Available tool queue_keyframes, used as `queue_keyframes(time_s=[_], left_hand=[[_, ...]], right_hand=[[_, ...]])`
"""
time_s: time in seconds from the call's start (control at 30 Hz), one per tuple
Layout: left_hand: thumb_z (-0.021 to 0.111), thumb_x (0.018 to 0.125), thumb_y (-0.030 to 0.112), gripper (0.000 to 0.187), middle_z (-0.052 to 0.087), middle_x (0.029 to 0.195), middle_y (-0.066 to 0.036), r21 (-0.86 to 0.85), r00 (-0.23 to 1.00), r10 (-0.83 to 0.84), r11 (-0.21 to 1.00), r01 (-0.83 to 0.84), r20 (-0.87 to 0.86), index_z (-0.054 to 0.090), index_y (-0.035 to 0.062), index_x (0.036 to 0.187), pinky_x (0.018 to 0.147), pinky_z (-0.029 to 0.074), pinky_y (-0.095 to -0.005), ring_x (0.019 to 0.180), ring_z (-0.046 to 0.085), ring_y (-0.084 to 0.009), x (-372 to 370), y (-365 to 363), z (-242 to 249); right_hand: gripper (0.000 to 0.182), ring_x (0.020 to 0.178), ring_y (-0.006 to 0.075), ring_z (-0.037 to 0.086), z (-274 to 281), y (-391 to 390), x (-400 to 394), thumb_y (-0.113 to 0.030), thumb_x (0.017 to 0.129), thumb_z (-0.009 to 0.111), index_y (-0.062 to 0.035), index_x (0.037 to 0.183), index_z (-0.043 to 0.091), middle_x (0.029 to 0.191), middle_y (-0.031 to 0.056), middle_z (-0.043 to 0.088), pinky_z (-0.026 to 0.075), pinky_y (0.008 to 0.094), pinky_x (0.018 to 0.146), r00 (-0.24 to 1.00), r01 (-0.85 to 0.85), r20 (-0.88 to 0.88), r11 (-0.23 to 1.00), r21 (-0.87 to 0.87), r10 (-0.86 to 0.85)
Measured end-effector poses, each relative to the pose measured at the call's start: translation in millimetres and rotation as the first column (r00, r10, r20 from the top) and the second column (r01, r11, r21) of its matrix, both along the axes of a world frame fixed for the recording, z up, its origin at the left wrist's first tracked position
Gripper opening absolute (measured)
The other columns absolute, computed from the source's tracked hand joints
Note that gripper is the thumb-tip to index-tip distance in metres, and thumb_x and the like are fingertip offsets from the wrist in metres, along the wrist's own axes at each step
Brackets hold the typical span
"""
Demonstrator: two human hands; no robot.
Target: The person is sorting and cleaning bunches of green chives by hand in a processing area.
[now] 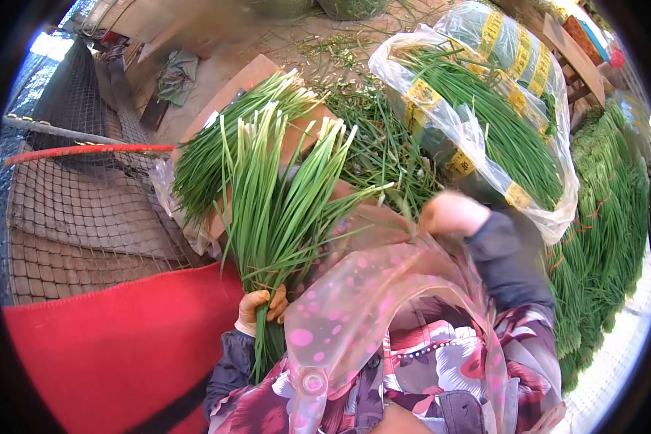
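Bare ground littered with loose green stalks (372,141) is seen beyond the hands, with wire netting (72,210) at the left and a red cloth (101,347) spread below it. A bunch of green chives (275,210) is held upright by the left hand (262,305), whose fingers (276,307) are wrapped tightly round the lower stems; the white cut ends point up and away, and the leaf tips hang down below the fist. Behind this bunch, a second bunch (217,137) is laid across a brown board (246,79). The right hand (452,214) is raised and blurred, and is closed on the edge of a thin clear bag with pink dots (362,304), which is stretched down toward the chest; how tightly the fingers are shut cannot be told exactly. Near the right hand, a clear sack (484,145) filled with chives and marked with yellow bands is seen. Further right, stacked chive bundles (607,239) are laid in a long heap.
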State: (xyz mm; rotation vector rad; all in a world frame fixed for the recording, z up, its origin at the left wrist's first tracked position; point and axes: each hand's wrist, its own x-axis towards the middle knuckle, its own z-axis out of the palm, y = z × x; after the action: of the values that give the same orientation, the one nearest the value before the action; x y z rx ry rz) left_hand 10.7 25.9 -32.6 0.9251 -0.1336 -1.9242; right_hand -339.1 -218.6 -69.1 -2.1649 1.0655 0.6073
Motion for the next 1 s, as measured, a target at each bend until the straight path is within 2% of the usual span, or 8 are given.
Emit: queue_keyframes(time_s=[0.1,0.17,0.3,0.5,0.7,0.83,0.93,1.0], left_hand=[[0.068,0.078,0.027,0.031,0.051,0.061,-0.005,-0.004,0.989,0.011,1.000,-0.011,0.144,0.056,0.0013,0.091,0.046,0.040,-0.0283,0.048,0.048,-0.0136,-0.4,7.3,-12.2],[0.069,0.077,0.025,0.035,0.053,0.065,-0.007,-0.027,0.978,-0.025,0.999,0.032,0.205,0.056,-0.0001,0.099,0.045,0.040,-0.0288,0.048,0.049,-0.0144,5.6,9.2,-19.3],[0.064,0.071,0.006,0.057,0.062,0.121,-0.015,0.095,0.968,-0.034,0.995,0.011,0.248,0.053,0.0007,0.127,0.093,0.051,-0.0392,0.104,0.062,-0.0268,17.0,20.9,-36.4],[0.058,0.068,-0.001,0.064,0.061,0.122,-0.016,0.130,0.969,0.064,0.987,-0.097,0.237,0.049,-0.0003,0.131,0.094,0.051,-0.0403,0.107,0.062,-0.0291,15.8,30.3,-43.9],[0.058,0.067,-0.005,0.062,0.062,0.123,-0.016,0.114,0.921,-0.074,0.993,0.032,0.383,0.052,-0.0011,0.129,0.093,0.050,-0.0376,0.108,0.062,-0.0267,14.4,16.6,-34.3],[0.058,0.068,-0.005,0.059,0.063,0.121,-0.015,0.108,0.914,-0.049,0.994,0.005,0.403,0.054,-0.0012,0.126,0.092,0.050,-0.0347,0.107,0.062,-0.0252,5.2,9.4,-22.4],[0.059,0.067,-0.005,0.058,0.063,0.121,-0.015,0.114,0.917,-0.038,0.993,-0.009,0.398,0.055,-0.0012,0.125,0.091,0.049,-0.0339,0.106,0.062,-0.0246,6.7,10.7,-24.1],[0.060,0.067,-0.005,0.057,0.063,0.120,-0.015,0.126,0.927,-0.016,0.991,-0.033,0.375,0.056,-0.0012,0.124,0.091,0.050,-0.0336,0.105,0.062,-0.0241,4.7,9.6,-22.3]], right_hand=[[0.048,0.087,0.0260,0.068,-1.8,-32.7,27.0,-0.048,0.077,0.071,-0.0051,0.099,0.072,0.091,0.0142,0.071,0.052,0.0386,0.081,0.504,0.606,0.593,0.747,0.275,-0.628],[0.067,0.099,0.0266,0.067,18.0,-49.1,60.2,-0.052,0.073,0.075,-0.0027,0.118,0.064,0.108,0.0154,0.069,0.050,0.0375,0.088,0.273,0.589,0.806,0.753,0.292,-0.526],[0.093,0.110,0.0316,0.062,8.2,-64.0,111.9,-0.047,0.070,0.077,0.0050,0.139,0.041,0.119,0.0224,0.063,0.046,0.0340,0.094,0.778,0.435,0.479,0.899,0.055,-0.406],[0.051,0.086,0.0120,0.058,-39.5,-50.2,82.7,-0.013,0.080,0.072,-0.0007,0.127,0.057,0.088,0.0026,0.062,0.046,0.0260,0.080,0.436,0.345,0.531,0.680,0.647,-0.727],[0.029,0.099,0.0228,0.059,-4.4,-44.5,88.3,-0.021,0.078,0.076,-0.0026,0.100,0.071,0.099,0.0102,0.065,0.046,0.0344,0.091,0.789,0.190,0.521,0.935,0.298,-0.326],[0.024,0.101,0.0247,0.058,-38.2,-41.7,101.6,-0.021,0.077,0.076,-0.0016,0.090,0.072,0.100,0.0111,0.064,0.046,0.0347,0.090,0.684,0.213,0.685,0.967,0.142,-0.251],[0.019,0.103,0.0228,0.058,-44.6,-37.4,105.2,-0.017,0.077,0.074,-0.0009,0.085,0.072,0.100,0.0080,0.062,0.046,0.0342,0.090,0.407,0.286,0.572,0.694,0.660,-0.712],[0.021,0.104,0.0229,0.058,-52.3,-38.9,107.9,-0.020,0.075,0.075,-0.0010,0.084,0.073,0.103,0.0084,0.063,0.046,0.0345,0.091,0.449,0.299,0.590,0.735,0.609,-0.671]])
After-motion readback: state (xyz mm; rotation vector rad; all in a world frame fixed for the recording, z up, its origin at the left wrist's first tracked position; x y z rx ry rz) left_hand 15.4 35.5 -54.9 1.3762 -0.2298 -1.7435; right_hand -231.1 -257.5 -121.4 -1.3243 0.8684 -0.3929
